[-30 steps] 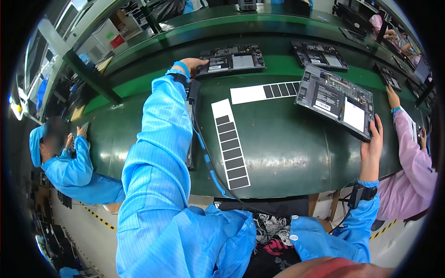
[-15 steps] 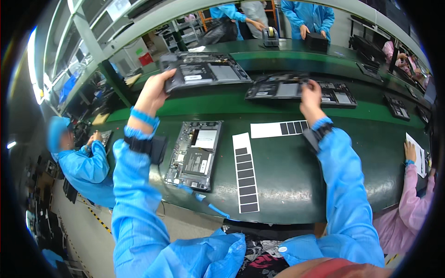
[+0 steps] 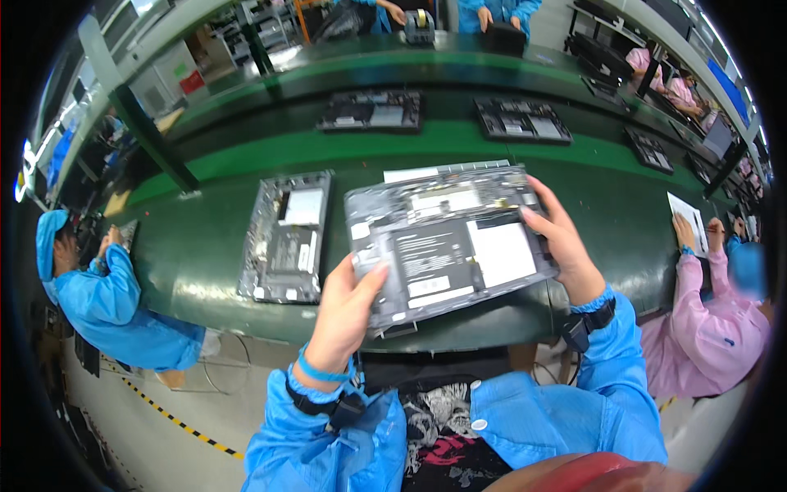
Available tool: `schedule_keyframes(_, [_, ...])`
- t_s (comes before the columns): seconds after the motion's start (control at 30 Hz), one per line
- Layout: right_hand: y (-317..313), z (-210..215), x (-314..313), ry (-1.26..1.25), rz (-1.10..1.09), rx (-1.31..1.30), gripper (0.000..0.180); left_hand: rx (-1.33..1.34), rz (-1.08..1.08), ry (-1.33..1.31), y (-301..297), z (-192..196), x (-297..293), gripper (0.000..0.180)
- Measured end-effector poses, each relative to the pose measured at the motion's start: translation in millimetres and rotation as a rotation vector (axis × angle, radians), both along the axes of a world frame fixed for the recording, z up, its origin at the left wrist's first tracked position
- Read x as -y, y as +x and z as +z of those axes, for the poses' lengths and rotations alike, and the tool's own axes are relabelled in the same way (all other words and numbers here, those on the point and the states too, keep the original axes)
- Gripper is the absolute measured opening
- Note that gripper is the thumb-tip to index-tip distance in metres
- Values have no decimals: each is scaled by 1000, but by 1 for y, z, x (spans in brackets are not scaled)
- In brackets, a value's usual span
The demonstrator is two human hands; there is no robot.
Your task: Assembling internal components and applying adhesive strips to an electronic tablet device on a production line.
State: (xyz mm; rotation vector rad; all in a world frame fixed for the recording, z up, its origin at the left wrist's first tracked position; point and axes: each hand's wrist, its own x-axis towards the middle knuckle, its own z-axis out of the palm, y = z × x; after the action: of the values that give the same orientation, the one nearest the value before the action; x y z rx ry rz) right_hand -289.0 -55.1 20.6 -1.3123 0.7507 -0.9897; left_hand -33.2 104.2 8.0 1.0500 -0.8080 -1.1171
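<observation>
I hold an opened laptop base (image 3: pixel 447 242), grey with its black inner parts showing, lifted above the green conveyor belt (image 3: pixel 197 254). My left hand (image 3: pixel 348 307) grips its near left corner. My right hand (image 3: pixel 566 242) grips its right edge. A second opened laptop base (image 3: pixel 287 236) lies flat on the belt to the left of the held one. A white strip (image 3: pixel 410 173) on the belt shows just behind the held base, mostly hidden by it.
Two more opened laptop bases (image 3: pixel 373 111) (image 3: pixel 522 120) lie on the far lane. A person in blue (image 3: pixel 94 287) works at the left, a person in pink (image 3: pixel 709 316) at the right with a white sheet (image 3: pixel 687 220). More people stand across the belt.
Both hands were reaching to the far lane half a second ago. They have since pulled one laptop base toward me and hold it raised over the near lane, covering the strips.
</observation>
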Motion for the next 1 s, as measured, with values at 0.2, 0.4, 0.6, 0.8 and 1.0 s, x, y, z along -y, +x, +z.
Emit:
schedule_keyframes(0.2, [-103, -43, -4, 168, -252, 43, 56, 768, 118, -615, -9, 77, 0, 106])
schedule_keyframes(0.4, [-100, -68, 7, 166, -323, 19, 53, 638, 170, -870, -15, 86, -11, 93])
schedule_keyframes(0.6, [-89, -44, -2, 41, -287, -172, 54, 534, 136, -1092, -41, 108, 0, 87])
schedule_keyframes(0.8, [-77, -59, 7, 53, -128, -65, 55, 580, 204, -1491, -12, 191, 26, 80])
schedule_keyframes(1.0, [-94, -81, 4, -405, -406, -701, 50, 463, 333, -1555, -43, 173, 35, 73])
